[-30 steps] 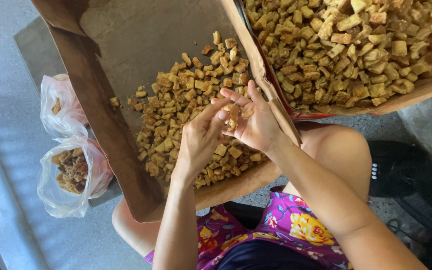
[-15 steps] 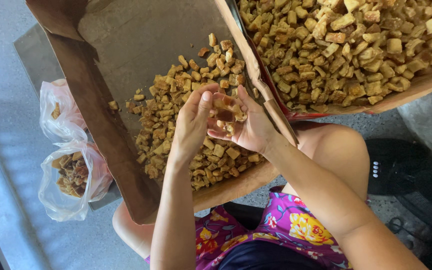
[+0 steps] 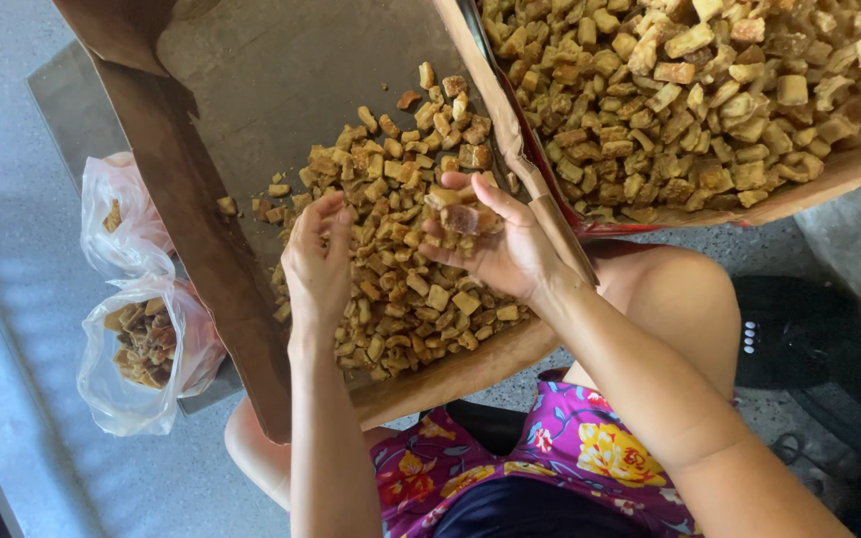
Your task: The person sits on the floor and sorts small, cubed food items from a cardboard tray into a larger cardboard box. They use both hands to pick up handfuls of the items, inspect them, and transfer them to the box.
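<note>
A cardboard box (image 3: 201, 259) rests on my lap and holds a pile of small golden-brown fried pieces (image 3: 401, 289). My right hand (image 3: 495, 244) is cupped above the pile, holding a few of the pieces in its fingers. My left hand (image 3: 318, 264) hovers over the pile's left side with its fingers bent downward; whether it holds any piece is hidden from me.
A second cardboard box (image 3: 829, 179) full of similar pieces (image 3: 710, 90) sits at the upper right. Two clear plastic bags (image 3: 137, 344) with some pieces lie on the grey floor at the left. A dark object (image 3: 809, 339) stands at the right.
My hands were together over the pile working a piece. They have come apart: the left moved left and down, the right stays cupped with pieces.
</note>
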